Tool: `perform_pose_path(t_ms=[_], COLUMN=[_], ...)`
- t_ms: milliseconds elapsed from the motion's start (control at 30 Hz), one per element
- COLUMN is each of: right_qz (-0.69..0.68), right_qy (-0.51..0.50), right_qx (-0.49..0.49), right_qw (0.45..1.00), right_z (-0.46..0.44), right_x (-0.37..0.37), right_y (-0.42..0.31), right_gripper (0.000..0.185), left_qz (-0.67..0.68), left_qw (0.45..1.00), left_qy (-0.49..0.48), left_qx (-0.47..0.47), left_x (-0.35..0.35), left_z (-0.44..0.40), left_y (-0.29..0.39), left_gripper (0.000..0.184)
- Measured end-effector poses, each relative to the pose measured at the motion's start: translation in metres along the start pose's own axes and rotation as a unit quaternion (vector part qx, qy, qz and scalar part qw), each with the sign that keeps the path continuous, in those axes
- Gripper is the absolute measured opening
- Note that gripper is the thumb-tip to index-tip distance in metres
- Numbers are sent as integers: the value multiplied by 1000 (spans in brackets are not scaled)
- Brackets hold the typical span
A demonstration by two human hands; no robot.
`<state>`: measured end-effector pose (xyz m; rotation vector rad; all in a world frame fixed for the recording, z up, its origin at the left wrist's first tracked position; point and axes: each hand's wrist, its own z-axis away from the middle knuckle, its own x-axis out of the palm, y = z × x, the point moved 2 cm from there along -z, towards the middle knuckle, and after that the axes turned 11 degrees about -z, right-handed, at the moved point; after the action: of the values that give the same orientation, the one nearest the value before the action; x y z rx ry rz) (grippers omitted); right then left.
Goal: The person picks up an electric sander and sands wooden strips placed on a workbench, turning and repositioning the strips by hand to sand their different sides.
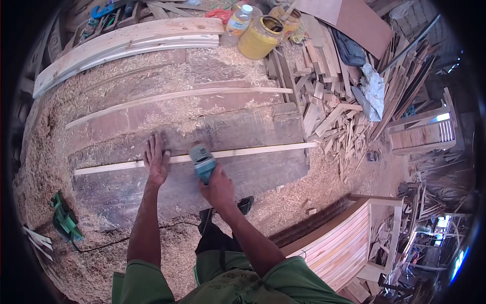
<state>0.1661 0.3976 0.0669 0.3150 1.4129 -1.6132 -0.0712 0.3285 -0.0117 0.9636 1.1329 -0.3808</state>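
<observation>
A long thin wooden strip [253, 151] lies across the dark, worn board [243, 177]. My left hand [156, 159] rests flat on the strip left of its middle, fingers stretched and pointing away from me. In my right hand [218, 188] is a teal power tool [203, 163], its head over the strip just right of my left hand. Whether the tool touches the wood cannot be made out. Farther back, a second thin strip [177, 96] runs nearly parallel.
Planks [131, 38], a clear bottle [237, 25] and a yellow container [259, 38] stand or lie at the back. A green power tool [66, 218] sits at left on shavings. Scrap wood [331, 119] is piled right; a slatted wooden piece [336, 243] is nearer me.
</observation>
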Motion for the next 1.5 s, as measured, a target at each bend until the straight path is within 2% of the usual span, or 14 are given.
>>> perform_pose_path(t_ms=[100, 200, 300, 367, 467, 567, 667, 833, 967, 1067, 1200, 1300, 1400, 1500], right_qz=[32, 30, 13, 1, 4, -17, 10, 3, 30, 48, 76, 76, 64, 63], right_qy=[58, 138, 145, 144, 138, 103, 92, -9, -14, -11, 66, 112, 114, 167], right_qx=[54, 44, 83, 96, 87, 56, 8, 12, 11, 77, 109, 101, 152, 134], right_qw=[996, 989, 986, 985, 987, 993, 996, 1000, 999, 996, 989, 986, 980, 975], right_z=[1, -2, -9, -11, -11, -2, 12, 24, 29, 20, 12, 7, 3, -5], right_x=[-33, -63, -90, -93, -75, -43, -9, 49, 26, -13, -47, -65, -87, -109], right_y=[21, 85, 96, 87, 76, 53, 21, -29, -31, -1, 41, 61, 77, 112], right_gripper=[58, 62, 63, 63, 63, 64, 64, 67, 69, 67, 65, 61, 61, 59], left_qz=[41, 151, 67, -92, -95, -85, -101, -54, -4, 10, 34, 38, 26, 14], left_qw=[999, 986, 978, 975, 990, 990, 981, 990, 994, 994, 990, 993, 993, 996], left_qy=[-19, -60, 70, 128, 81, 79, 111, 102, 82, 81, 102, 80, 82, 65], left_qx=[11, 24, 185, 157, 59, 86, 122, 80, 77, 76, 91, 74, 74, 65], left_x=[-7, -31, -70, -106, -107, -103, -77, -68, -69, -68, -68, -68, -69, -66], left_z=[0, 4, 17, 29, 35, 30, 30, 29, 20, 22, 21, 20, 21, 20], left_y=[-2, -6, -34, -69, -144, -123, -98, -87, -93, -93, -90, -92, -90, -93], left_gripper=[83, 90, 87, 65, 47, 41, 48, 47, 45, 46, 42, 43, 43, 47])
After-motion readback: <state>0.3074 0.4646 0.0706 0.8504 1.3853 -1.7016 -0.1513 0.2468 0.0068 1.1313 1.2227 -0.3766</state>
